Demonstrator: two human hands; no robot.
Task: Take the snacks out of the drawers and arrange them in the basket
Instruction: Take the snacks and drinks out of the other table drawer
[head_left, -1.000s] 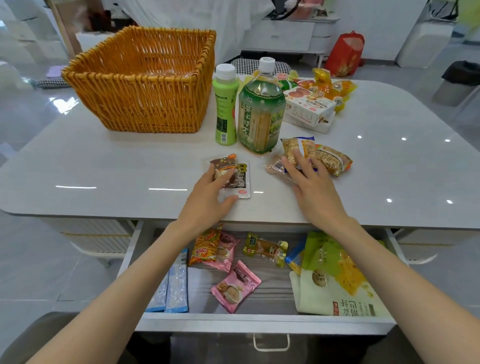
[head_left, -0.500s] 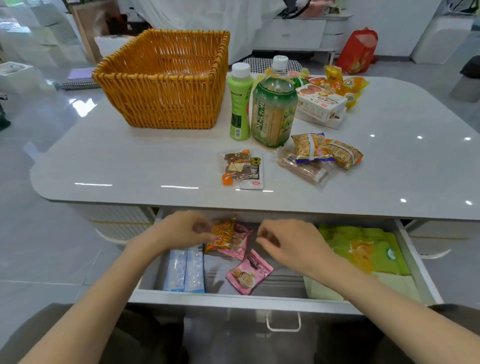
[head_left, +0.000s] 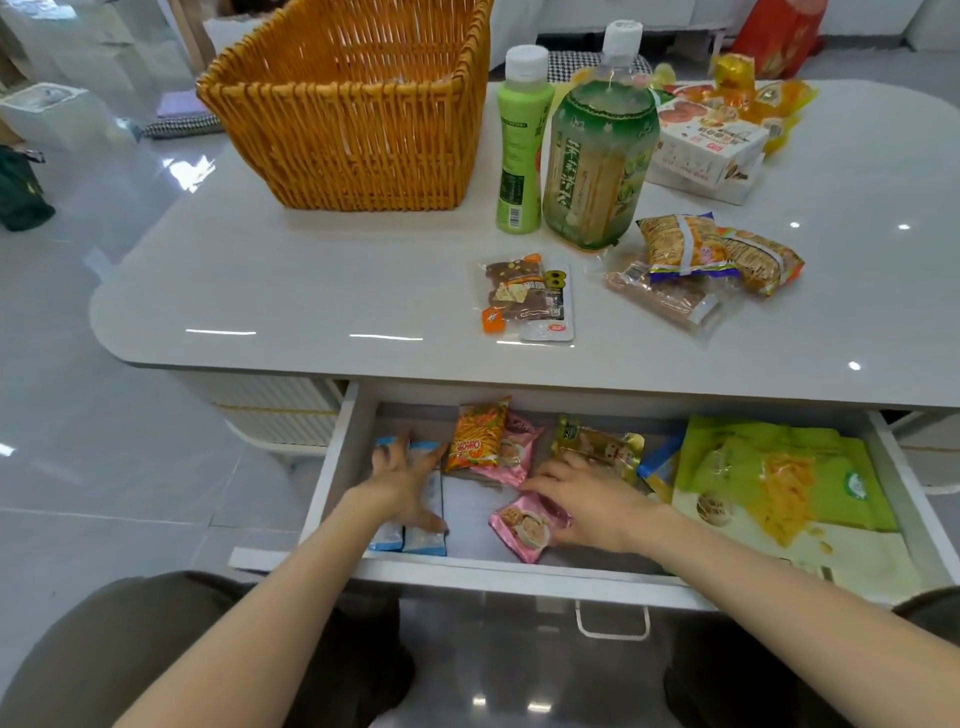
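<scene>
The left grip (head_left: 410, 483) lies spread on the blue packets (head_left: 423, 540) in the drawer (head_left: 467, 574). The right grip (head_left: 587, 501) pinches a pink packet (head_left: 519, 530).

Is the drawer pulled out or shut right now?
Open. The drawer juts out from under the table, its inside exposed: the left hand rests on blue packets, the right hand touches a pink packet.

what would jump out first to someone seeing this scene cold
The big orange wicker basket at the far left of the table catches the eye first, with a tall green tea bottle to its right. Below the table's near edge is an open drawer of bright snack packets. In it the left hand lies spread on blue packets and the right hand is on a pink packet.
</scene>
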